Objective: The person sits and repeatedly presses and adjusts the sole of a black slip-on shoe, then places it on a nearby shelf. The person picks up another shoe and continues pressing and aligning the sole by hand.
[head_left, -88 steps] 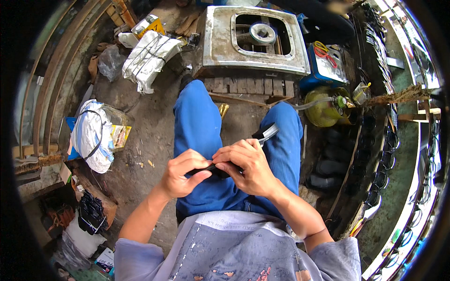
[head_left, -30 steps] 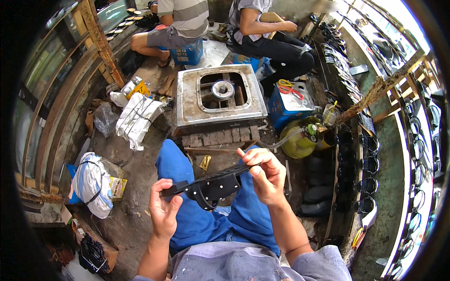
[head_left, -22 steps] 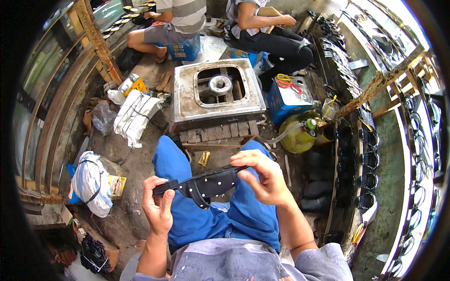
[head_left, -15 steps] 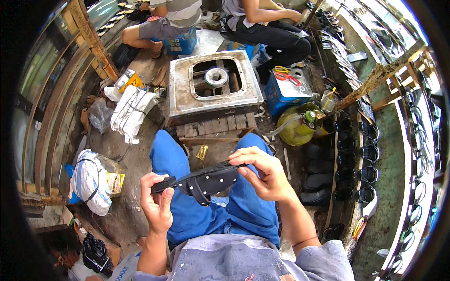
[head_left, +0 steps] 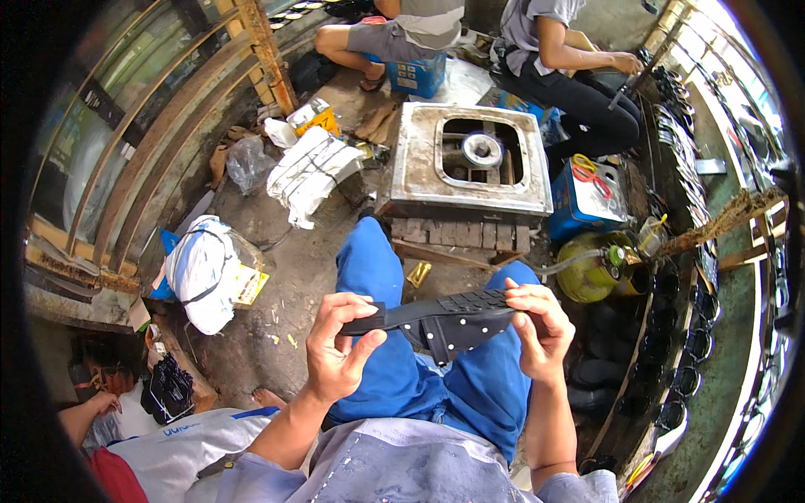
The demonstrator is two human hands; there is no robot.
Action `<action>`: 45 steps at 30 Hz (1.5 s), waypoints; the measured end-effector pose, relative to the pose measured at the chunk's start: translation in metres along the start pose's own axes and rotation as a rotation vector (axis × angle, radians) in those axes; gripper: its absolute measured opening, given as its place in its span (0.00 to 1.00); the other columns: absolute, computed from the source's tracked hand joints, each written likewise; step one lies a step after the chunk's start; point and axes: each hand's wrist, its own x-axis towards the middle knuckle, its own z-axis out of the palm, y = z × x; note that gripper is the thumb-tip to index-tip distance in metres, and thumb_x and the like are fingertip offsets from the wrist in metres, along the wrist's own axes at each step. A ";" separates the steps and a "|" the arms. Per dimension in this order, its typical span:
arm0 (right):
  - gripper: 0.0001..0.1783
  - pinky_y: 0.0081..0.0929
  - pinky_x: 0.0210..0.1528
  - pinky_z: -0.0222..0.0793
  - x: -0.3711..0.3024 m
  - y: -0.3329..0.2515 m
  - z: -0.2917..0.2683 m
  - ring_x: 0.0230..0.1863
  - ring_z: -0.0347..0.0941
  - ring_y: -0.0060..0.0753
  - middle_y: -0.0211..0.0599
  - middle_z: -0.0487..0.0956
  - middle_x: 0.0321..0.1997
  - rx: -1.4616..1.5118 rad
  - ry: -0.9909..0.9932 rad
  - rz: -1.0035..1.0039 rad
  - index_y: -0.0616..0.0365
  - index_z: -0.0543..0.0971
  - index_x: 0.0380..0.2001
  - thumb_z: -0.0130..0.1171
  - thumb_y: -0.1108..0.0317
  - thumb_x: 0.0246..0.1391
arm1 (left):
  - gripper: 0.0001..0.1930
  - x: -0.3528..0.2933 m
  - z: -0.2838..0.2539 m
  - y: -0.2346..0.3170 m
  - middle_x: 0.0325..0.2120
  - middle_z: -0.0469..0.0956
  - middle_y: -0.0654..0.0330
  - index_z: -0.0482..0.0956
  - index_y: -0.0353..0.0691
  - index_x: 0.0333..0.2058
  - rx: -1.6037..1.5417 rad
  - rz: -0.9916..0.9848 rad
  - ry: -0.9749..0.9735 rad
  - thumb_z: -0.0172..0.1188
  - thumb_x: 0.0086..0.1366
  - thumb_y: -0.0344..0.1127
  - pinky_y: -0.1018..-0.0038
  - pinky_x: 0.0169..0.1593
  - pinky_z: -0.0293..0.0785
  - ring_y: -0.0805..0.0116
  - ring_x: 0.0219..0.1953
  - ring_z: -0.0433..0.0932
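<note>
Above my lap I hold a black sandal with white dots on its upper. It lies sideways, its ridged black sole partly turned up toward me. My left hand pinches the heel end between thumb and fingers. The toe end is gripped by my right hand, fingers over the sole and thumb below. Beyond my knees stands a metal gas stove with a round burner, set on a low wooden stand.
Right of the stove are a blue box with red-handled scissors, a green gas cylinder and racks of dark footwear. White bundles lie to the left. Two people sit beyond the stove; another person's hand shows at lower left.
The sandal has tilted in my hands, so more of its ridged sole shows. My view has swung left, shifting the scene rightward. At lower left another person's hand has come into sight.
</note>
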 end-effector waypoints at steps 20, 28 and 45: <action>0.19 0.33 0.60 0.73 0.067 -0.017 -0.007 0.56 0.78 0.37 0.44 0.80 0.56 -0.430 -0.090 0.197 0.60 0.82 0.52 0.69 0.77 0.56 | 0.21 -0.037 0.044 -0.026 0.39 0.81 0.60 0.73 0.33 0.56 -0.561 -0.563 -0.398 0.69 0.70 0.33 0.74 0.41 0.82 0.70 0.45 0.83; 0.28 0.37 0.64 0.72 -0.017 0.016 -0.038 0.62 0.72 0.27 0.36 0.77 0.62 0.314 0.274 0.585 0.56 0.71 0.67 0.62 0.58 0.69 | 0.16 -0.033 0.088 -0.040 0.41 0.85 0.45 0.77 0.32 0.52 -0.911 -1.085 -0.727 0.65 0.71 0.34 0.63 0.42 0.87 0.55 0.40 0.88; 0.10 0.15 0.26 0.58 -0.064 0.054 -0.096 0.26 0.71 0.12 0.25 0.83 0.31 0.226 0.432 1.026 0.60 0.86 0.37 0.76 0.69 0.53 | 0.25 -0.027 0.152 -0.076 0.25 0.85 0.53 0.82 0.28 0.38 -0.147 -0.867 -0.959 0.55 0.78 0.50 0.69 0.28 0.83 0.65 0.23 0.86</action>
